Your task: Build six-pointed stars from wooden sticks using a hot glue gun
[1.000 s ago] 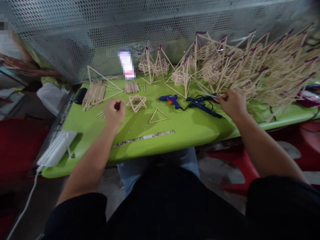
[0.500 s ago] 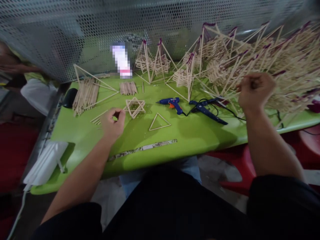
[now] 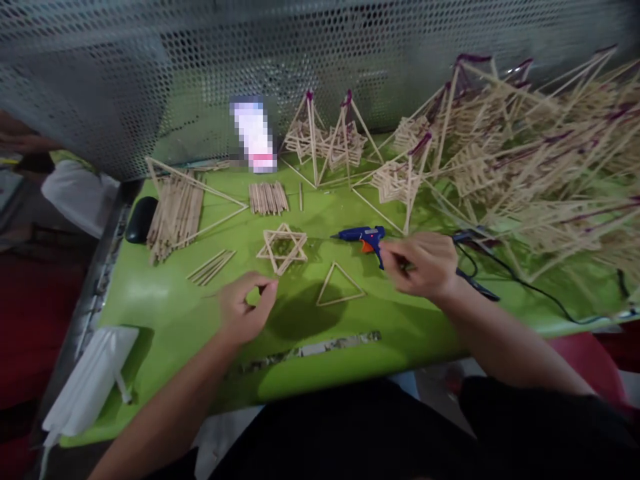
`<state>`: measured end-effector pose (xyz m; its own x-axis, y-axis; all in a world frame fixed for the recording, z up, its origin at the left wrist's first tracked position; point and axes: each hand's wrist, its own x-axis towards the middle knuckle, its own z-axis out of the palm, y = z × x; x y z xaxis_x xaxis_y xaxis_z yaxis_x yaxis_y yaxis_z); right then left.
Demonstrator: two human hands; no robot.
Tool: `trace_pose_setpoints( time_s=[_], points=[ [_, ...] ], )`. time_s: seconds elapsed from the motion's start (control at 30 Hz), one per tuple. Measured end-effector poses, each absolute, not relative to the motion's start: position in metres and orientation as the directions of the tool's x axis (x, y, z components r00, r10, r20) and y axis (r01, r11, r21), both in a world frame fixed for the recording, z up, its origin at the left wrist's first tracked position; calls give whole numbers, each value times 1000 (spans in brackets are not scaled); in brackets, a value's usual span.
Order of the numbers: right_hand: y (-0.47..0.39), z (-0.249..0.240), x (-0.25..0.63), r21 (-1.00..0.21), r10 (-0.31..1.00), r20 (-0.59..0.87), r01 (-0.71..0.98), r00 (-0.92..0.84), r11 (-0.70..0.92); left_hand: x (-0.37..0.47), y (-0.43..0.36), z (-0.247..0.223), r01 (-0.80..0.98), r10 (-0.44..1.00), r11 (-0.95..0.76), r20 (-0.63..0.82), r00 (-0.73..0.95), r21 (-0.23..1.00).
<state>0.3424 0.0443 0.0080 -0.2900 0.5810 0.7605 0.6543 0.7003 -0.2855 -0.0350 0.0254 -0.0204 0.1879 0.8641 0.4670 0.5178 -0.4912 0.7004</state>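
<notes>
My left hand [image 3: 250,307] hovers over the near part of the green table, thumb and forefinger pressed together in a pinch, nothing visible in them. Just beyond it lies a six-pointed star frame of wooden sticks [image 3: 281,250]. My right hand [image 3: 420,263] is closed, its fingers curled beside the handle of a blue glue gun [image 3: 361,235]; whether they touch it I cannot tell. The gun's nozzle points left toward the star. Between my hands a single stick triangle [image 3: 341,285] lies flat. A few loose sticks [image 3: 211,268] lie left of the star.
Stick bundles [image 3: 175,217] and short sticks [image 3: 269,198] lie at the back left, near a phone [image 3: 255,137]. Finished stick structures [image 3: 550,153] crowd the right. A white power strip [image 3: 93,380] sits at the left edge. The gun's cord [image 3: 530,287] runs right. Someone's sleeve [image 3: 77,193] shows far left.
My right hand has come left and down from the stick structures to the glue gun's handle. My left hand remains pinched near the star, slightly nearer the triangle. The view has shifted.
</notes>
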Motion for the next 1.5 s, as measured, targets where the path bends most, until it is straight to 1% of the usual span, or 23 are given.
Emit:
trace_pose_setpoints(
  time_s=[0.07,0.13,0.2,0.27,0.4,0.53,0.63,0.87,0.97,1.07,1.2,1.23,1.3,1.37,1.4,1.43,1.47,1.5],
  points=[
    [42,1,347,-332,646,663,624,-379,707,-39,29,-21,514,857,-508,465,222,691],
    [42,-5,348,-409,697,587,592,-413,695,-46,37,-25,533,833,-546,484,268,646],
    [43,-12,344,-478,712,556,537,-428,695,-54,48,-28,564,807,-579,512,295,588],
    [44,-21,336,-498,703,562,501,-436,708,-63,56,-30,596,795,-587,532,292,549],
    [44,-30,328,-475,670,621,485,-407,735,-70,57,-31,640,793,-562,562,235,524],
    [38,-24,333,-432,628,703,501,-333,750,-68,46,-34,657,814,-510,558,161,554],
    [37,-25,330,-397,584,748,493,-316,775,-62,44,-37,653,828,-477,549,111,588],
    [52,-42,320,-350,547,767,496,-334,795,-47,61,-44,660,856,-410,515,41,629],
    [58,-44,326,-351,560,764,521,-320,778,-49,58,-27,676,865,-388,500,33,627],
    [62,-45,331,-368,591,750,553,-299,747,-53,46,11,685,872,-399,483,79,609],
    [64,-35,331,-386,639,706,590,-306,709,-51,44,64,701,827,-459,551,113,546],
    [64,-29,329,-385,648,693,599,-316,703,-51,48,71,690,822,-488,547,159,534],
    [67,-11,322,-373,664,662,617,-347,693,-54,61,70,642,818,-554,489,301,531],
    [70,9,313,-372,695,597,628,-402,683,-62,76,51,584,822,-564,331,463,585],
    [71,18,308,-394,723,539,629,-432,670,-67,83,36,572,824,-545,268,499,613],
    [72,24,303,-432,748,491,620,-447,655,-71,90,20,583,837,-520,236,494,624],
    [73,29,298,-477,767,466,605,-442,638,-76,95,4,608,852,-499,219,476,618],
    [72,30,294,-516,780,471,589,-411,622,-79,100,-11,637,857,-493,202,475,592]
  ],
)
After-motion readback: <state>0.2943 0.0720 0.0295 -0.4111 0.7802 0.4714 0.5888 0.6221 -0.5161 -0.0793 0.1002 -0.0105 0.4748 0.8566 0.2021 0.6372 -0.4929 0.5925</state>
